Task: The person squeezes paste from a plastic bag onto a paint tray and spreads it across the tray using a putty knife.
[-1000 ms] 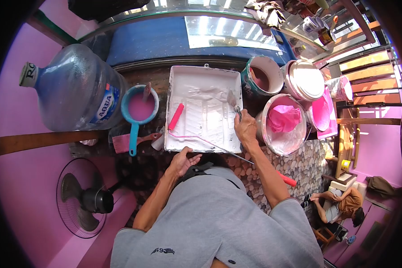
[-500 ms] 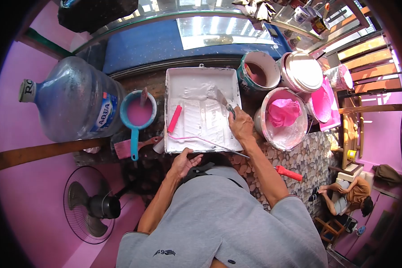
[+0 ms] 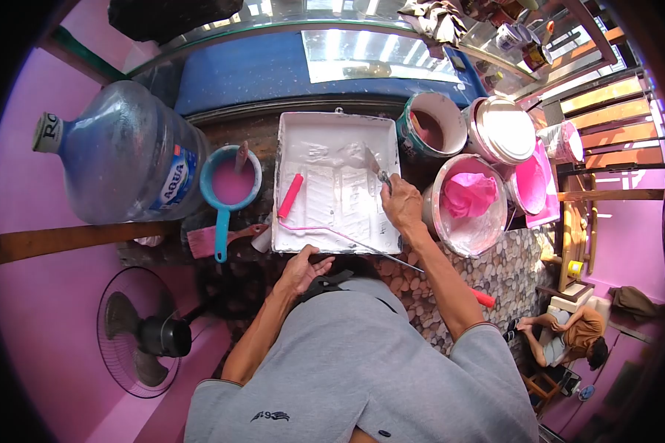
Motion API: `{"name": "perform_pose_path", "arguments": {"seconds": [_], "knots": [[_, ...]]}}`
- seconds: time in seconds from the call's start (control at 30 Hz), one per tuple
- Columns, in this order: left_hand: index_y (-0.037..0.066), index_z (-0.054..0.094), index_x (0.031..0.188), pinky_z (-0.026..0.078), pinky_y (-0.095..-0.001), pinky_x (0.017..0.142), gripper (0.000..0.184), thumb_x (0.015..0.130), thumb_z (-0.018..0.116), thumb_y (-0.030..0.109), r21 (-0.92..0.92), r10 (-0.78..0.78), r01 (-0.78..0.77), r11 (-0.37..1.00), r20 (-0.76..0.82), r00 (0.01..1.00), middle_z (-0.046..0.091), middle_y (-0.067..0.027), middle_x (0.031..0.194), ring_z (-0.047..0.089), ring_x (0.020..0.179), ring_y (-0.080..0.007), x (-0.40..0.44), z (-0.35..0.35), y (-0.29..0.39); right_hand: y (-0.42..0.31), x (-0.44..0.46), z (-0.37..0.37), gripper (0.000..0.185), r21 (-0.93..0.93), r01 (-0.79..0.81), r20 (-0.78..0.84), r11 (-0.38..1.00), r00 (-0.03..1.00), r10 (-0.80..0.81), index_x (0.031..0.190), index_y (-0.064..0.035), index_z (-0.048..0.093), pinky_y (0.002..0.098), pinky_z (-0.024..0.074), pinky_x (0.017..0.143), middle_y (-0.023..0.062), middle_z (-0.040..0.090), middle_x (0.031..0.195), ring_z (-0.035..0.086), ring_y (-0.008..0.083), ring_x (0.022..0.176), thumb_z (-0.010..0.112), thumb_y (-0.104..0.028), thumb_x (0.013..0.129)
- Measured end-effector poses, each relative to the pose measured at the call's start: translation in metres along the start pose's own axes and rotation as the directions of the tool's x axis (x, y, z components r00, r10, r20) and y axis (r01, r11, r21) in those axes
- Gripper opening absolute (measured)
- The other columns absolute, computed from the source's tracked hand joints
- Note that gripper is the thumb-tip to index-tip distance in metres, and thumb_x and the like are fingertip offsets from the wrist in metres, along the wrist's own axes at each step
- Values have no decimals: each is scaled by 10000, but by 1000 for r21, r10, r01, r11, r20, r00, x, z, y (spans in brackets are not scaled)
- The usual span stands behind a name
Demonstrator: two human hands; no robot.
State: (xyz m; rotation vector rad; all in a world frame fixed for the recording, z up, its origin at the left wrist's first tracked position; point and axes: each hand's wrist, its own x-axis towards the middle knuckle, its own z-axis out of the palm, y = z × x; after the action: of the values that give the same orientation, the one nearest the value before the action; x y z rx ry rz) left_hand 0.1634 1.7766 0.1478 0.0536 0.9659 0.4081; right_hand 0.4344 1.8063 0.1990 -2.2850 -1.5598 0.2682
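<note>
A white paint tray (image 3: 336,127) with wet white paint lies in front of me. My left hand (image 3: 303,272) is closed at its front edge, its fingertips partly under the rim. In my right hand (image 3: 403,205), closed round the handle, is a putty knife (image 3: 372,161); its blade reaches over the tray's right side, near the paint. A paint roller with a red sleeve (image 3: 290,196) rests in the tray. Its thin wire frame crosses the front rim and passes under my right forearm to a red handle (image 3: 483,298).
Left of the tray are a blue dipper (image 3: 222,236) of pink liquid, a pink-stained brush (image 3: 202,243) and a large water jug (image 3: 118,166). To the right stand several paint buckets, one holding pink plastic (image 3: 469,195). A fan (image 3: 140,332) is at lower left; a person (image 3: 576,332) sits at far right.
The view has shifted slightly. My right hand and the putty knife have moved a little toward me over the tray; my left hand keeps its place at the edge.
</note>
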Motion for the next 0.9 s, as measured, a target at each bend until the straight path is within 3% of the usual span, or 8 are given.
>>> {"name": "perform_pose_path", "arguments": {"seconds": [0.1,0.17,0.3,0.4,0.47,0.63,0.8,0.9], "knots": [[24,469,977,526,-399,806,163,884,528,144,-8,8,-8,1000,-15,1000,513,-154,1010,610,953,-317,0,-1,-2,-8,6,-5,192,67,16,54,998,998,-19,866,-9,563,471,490,665,204,636,783,628,384,731,576,-196,825],[15,504,944,531,-380,780,162,873,547,154,-6,5,-5,1000,-22,1000,559,-135,980,620,926,-286,-2,1,-1,-7,10,-2,201,27,12,-16,1000,1000,-12,877,-10,564,471,488,666,204,637,786,627,385,731,579,-204,826],[21,504,944,531,-372,773,162,870,551,158,-7,17,-17,1000,-33,999,551,-123,980,626,918,-282,-2,0,-1,-16,14,2,200,24,8,65,1000,998,-9,870,-9,560,473,485,667,203,636,786,624,391,734,572,-206,833],[25,466,973,541,-392,795,167,921,497,180,3,38,-38,999,-11,999,509,-164,1022,609,965,-316,-1,0,-3,-14,19,-4,208,80,23,-17,997,1000,-22,863,-4,559,472,485,670,211,634,791,626,396,742,571,-209,832],[31,506,942,535,-365,768,163,865,554,166,-11,25,-26,1000,-31,999,542,-99,978,629,914,-280,-3,2,-1,-9,21,4,210,60,1,2,998,1000,-1,863,-5,562,471,486,672,212,634,788,627,395,741,576,-212,829],[25,509,946,534,-364,767,165,862,555,160,-9,11,-11,1000,-22,1000,548,-96,976,630,917,-278,-3,2,-1,-16,18,2,214,149,29,26,988,999,-34,854,-7,571,470,488,671,223,627,745,626,401,736,585,-218,819],[23,513,949,534,-361,766,166,861,555,157,-9,19,-19,1000,-34,999,555,-96,974,631,918,-278,-4,3,0,-22,19,9,227,97,-103,33,990,994,101,855,-6,587,478,486,659,232,621,716,626,408,714,595,-229,810],[23,513,949,533,-358,766,167,859,558,156,-3,12,-12,1000,-33,999,549,-96,971,630,919,-277,-4,3,0,-24,21,11,233,209,-52,37,977,998,45,860,0,590,479,487,658,237,619,706,626,414,704,589,-228,814]]}}
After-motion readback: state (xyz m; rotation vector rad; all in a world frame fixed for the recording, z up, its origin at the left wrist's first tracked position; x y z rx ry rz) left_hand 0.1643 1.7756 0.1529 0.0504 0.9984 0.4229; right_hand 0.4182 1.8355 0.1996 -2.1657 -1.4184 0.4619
